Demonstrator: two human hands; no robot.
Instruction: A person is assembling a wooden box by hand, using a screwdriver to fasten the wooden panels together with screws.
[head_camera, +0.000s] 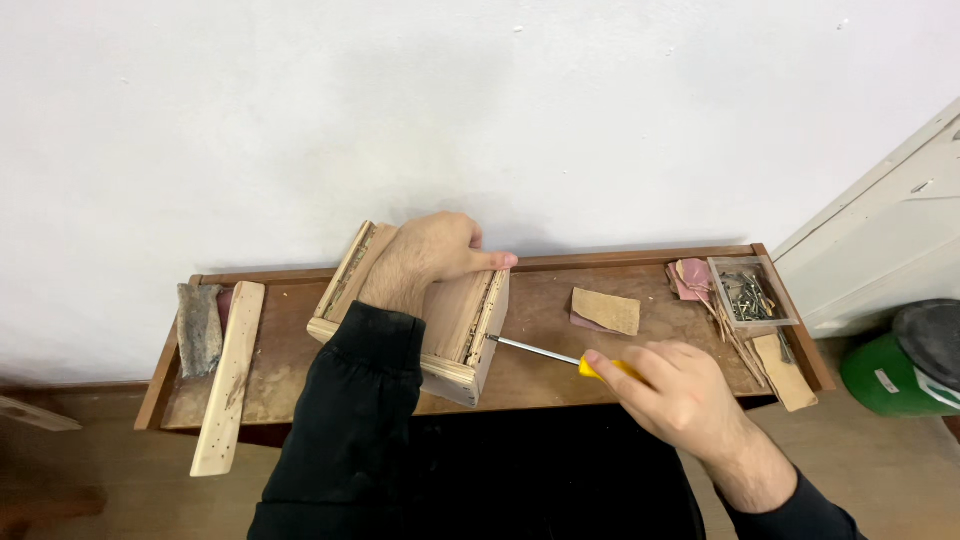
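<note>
The box (440, 315) sits on the bench (520, 375), toward its left half and close to the wall (480, 110); it is a small open frame of raw wooden boards, stiff and probably light, so it would likely skate or tip under a sideways push unless pinned from above; the left hand (435, 250) lies flat over its top, fingers pressed together and curled over the far edge, thumb pointing right along the rim; the right hand (675, 390) is wrapped around the yellow handle of the screwdriver (540, 350), forefinger stretched along it; the steel shaft runs left and its tip meets the box's right side, near the bottom corner; the handle looks smooth plastic, so a full-fist hold seems safer than a pinch; a plank (230, 380) with 1 row of holes lies at the left, beside a grey block (198, 328); sandpaper (605, 310) and a tray of screws (748, 293) lie at the right
</note>
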